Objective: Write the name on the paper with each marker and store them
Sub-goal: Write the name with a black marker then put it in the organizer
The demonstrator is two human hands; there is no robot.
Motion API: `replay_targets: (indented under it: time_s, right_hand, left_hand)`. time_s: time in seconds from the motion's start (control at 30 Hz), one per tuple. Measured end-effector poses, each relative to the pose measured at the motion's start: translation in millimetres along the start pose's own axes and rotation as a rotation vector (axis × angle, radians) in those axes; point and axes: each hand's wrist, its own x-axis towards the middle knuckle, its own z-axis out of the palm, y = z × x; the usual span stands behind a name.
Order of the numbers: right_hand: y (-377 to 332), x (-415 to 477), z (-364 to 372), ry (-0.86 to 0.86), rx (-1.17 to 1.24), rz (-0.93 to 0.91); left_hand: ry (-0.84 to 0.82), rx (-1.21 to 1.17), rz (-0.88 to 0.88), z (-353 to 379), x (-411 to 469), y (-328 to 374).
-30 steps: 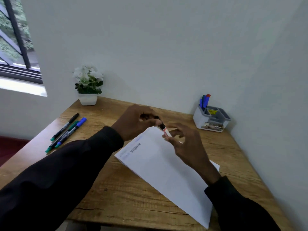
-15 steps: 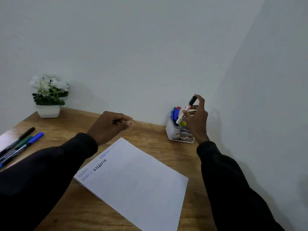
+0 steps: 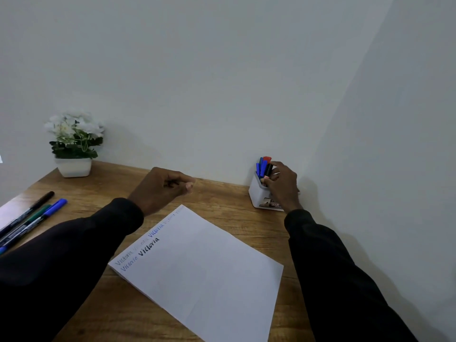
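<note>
Underneath, the worktop (image 3: 222,193): a wooden top pushed into a corner of two pale walls, so everything on it sits within an easy reach of the person.
Paper (image 3: 209,267): lies flat and turned at an angle between the two sleeves, likely so the writing hand runs along it comfortably.
Left hand (image 3: 162,187): held just above the wood beyond the paper's far corner, arm stretched forward, fingers curled into a loose fist with nothing visible in them. It looks idle while the other hand works.
Right hand (image 3: 283,186): reached out to the far right corner, wrist bent down over the holder, fingers clamped on the black marker.
Plant (image 3: 74,166): white flowers in a white pot at the back left, well apart from the work.
Loose markers (image 3: 32,218): black, green and blue, side by side at the left edge. By my guess these are yet to be written with.
Holder (image 3: 256,193): a small white pot against the wall, partly behind the right hand.
Stored markers (image 3: 262,164): blue and red caps standing up out of it.
Black marker (image 3: 267,170): capped, upright, lower end inside the holder, apparently being stowed.
Name (image 3: 149,246): "Victoria", repeated in pale, blue and black ink along the paper's left edge.
</note>
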Motion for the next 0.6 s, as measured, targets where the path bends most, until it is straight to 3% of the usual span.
replay_targets:
  time_s: [0.23, 0.37, 0.6]
  right_hand:
    - [-11, -12, -9, 0.098, 0.027, -0.018]
    - [-36, -25, 1, 0.174, 0.034, -0.142]
    - [-116, -70, 50, -0.261, 0.193, -0.348]
  left_hand:
    - [0.001, -0.014, -0.005, -6, -4, -3]
    - [0.011, 0.012, -0.006, -22, -15, -4]
    - [0.040, 0.073, -0.075, -73, -53, -9]
